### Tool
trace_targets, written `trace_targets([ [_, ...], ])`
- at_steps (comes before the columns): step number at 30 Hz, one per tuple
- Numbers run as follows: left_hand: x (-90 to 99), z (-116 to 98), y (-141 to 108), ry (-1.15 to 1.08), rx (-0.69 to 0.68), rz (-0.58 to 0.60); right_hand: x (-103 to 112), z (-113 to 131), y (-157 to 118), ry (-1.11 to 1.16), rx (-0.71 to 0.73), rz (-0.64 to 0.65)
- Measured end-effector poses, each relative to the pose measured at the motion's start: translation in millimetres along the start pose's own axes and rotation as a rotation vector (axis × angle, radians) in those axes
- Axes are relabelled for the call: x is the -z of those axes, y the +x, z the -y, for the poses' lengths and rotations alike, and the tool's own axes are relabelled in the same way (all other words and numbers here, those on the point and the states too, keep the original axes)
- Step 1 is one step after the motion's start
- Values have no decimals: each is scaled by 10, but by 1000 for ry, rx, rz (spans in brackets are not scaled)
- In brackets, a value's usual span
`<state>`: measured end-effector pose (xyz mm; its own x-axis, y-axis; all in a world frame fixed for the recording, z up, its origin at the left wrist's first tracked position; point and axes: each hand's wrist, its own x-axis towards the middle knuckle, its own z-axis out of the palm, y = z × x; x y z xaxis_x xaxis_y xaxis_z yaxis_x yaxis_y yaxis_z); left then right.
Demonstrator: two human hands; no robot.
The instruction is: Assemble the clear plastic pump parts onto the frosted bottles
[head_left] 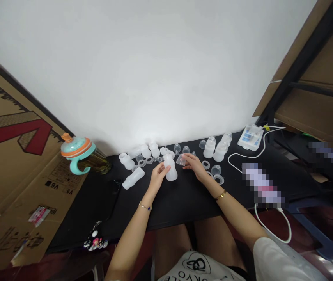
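Observation:
My left hand (pixel 157 176) is closed around the side of a white baby bottle (pixel 171 171), which stands nearly upright at the table's middle. Just to its right, my right hand (pixel 195 164) pinches a clear dome-shaped bottle cap (pixel 181 160) between thumb and fingers. Cap and bottle are apart. A white bottle body (pixel 133 178) lies on its side left of my left hand. Behind both hands are several more bottle bodies (pixel 154 149), clear caps (pixel 186 150) and ring collars (pixel 149 160). Another cap (pixel 216 169) and a ring (pixel 218 179) lie right of my right wrist.
Capped bottles (pixel 209 148) stand at the back right, near a white box (pixel 250 137) with a cable. A blurred-out device (pixel 261 185) lies at the right. A drink jug (pixel 78 150) and a cardboard box (pixel 17 171) flank the black table (pixel 172 208) on the left; a wall rises behind.

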<state>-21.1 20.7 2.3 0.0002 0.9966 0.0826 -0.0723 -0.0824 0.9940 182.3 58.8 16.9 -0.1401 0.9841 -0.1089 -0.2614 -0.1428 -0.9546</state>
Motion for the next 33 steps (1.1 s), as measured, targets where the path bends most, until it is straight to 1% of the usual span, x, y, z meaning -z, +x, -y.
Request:
trace_targets([
  [5, -8, -60, -34, -93, 106, -7, -4, 18, -9, 5, -4, 11],
  [8, -9, -57, -35, -99, 136, -10, -6, 23, -7, 5, -16, 19],
  [16, -21, -68, -34, -95, 140, 48, -21, 21, -35, -100, 0, 114],
  [20, -6, -65, -31, -84, 138, 56, -20, 10, -31, -142, 9, 147],
  [26, 6, -50, -20, -44, 129, 63, -18, 12, -28, -151, 20, 156],
  [33, -8, -80, -34, -23, 129, 62, -10, -20, -6, -159, 15, 149],
])
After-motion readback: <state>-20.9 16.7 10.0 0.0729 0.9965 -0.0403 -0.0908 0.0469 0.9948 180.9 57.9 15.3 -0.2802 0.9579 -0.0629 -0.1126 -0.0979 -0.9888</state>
